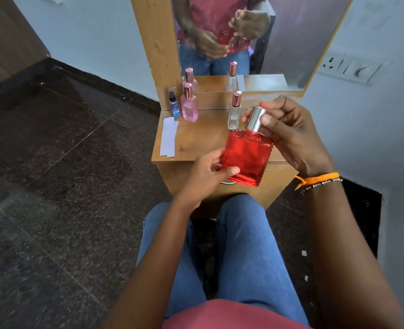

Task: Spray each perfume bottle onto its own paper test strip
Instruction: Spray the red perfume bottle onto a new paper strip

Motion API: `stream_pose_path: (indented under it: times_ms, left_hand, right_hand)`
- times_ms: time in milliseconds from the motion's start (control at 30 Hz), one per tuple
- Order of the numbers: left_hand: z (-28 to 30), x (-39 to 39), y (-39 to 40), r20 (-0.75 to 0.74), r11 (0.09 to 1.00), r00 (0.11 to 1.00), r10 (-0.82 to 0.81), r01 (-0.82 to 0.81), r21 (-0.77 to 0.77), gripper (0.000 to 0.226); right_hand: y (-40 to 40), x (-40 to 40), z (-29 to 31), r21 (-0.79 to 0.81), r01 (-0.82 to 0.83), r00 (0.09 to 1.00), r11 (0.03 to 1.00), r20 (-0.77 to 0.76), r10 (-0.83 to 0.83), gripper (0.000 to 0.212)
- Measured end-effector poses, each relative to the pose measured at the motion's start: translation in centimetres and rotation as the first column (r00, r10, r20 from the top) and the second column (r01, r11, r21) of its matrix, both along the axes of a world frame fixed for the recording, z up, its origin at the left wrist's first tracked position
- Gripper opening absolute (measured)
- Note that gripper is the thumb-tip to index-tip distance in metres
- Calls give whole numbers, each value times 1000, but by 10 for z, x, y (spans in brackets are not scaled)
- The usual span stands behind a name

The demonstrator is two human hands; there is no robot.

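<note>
Head view: at frame centre, the red bottle (247,157) is gripped at its base by the left hand (205,174); its silver cap (256,121) is pinched by the right hand (288,136). The paper strips (168,137), centre left, appear unsprayed; every bottle seemingly remains.

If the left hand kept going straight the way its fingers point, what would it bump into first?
The left hand already grips the base of the red bottle, fingers pointing up and right. Carried on, it would probably meet the right hand pinching the silver cap, though depth is hard to judge.
</note>
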State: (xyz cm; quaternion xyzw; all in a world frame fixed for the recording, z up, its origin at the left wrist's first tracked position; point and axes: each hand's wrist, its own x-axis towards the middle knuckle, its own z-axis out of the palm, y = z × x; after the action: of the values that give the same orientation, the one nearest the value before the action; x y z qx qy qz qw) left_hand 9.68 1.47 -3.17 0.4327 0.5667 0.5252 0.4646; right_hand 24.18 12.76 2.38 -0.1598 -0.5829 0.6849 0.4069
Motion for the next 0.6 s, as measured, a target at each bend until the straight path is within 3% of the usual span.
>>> stream_pose_path:
  times_ms: [167, 300, 433, 500, 600]
  left_hand:
    - [-2, 8, 5, -247, 984, 952, 180, -175, 42, 34]
    - [-5, 16, 5, -281, 972, 931, 234, -229, 51, 35]
    - [-8, 32, 4, -329, 951, 893, 307, -300, 71, 31]
    - [-9, 36, 2, -306, 958, 908, 285, -278, 68, 28]
    - [-8, 29, 5, -242, 981, 950, 196, -192, 43, 29]
  right_hand:
    - [0, -2, -9, 197, 270, 938, 943, 168, -304, 18]
    - [-9, -10, -13, 201, 439, 854, 876, 211, -476, 21]
    - [-20, -20, -16, 299, 592, 699, 749, 272, -661, 17]
    - [-24, -19, -16, 359, 579, 677, 732, 288, -677, 16]
    - [-20, 1, -20, 303, 475, 727, 827, 394, -562, 37]
